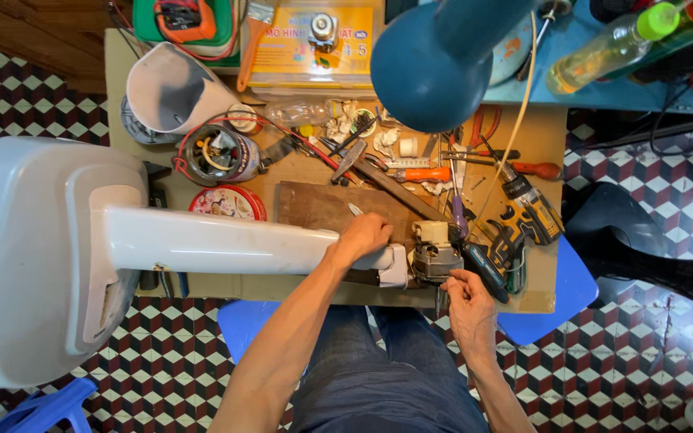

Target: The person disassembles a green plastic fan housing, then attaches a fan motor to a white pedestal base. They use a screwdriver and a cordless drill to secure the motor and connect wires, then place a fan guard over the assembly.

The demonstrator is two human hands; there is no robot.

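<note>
The lamp shade hides bench clutter behind, perhaps tools.

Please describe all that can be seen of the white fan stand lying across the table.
The white fan stand looks like smooth plastic. It lies on its side: a long pale column runs from a broad, rounded grey-white base, which hangs past the table's left edge, to the motor near the front edge. The left hand grips the column's upper end; the right hand touches the motor from below. It rests on the cluttered wooden table.
</note>
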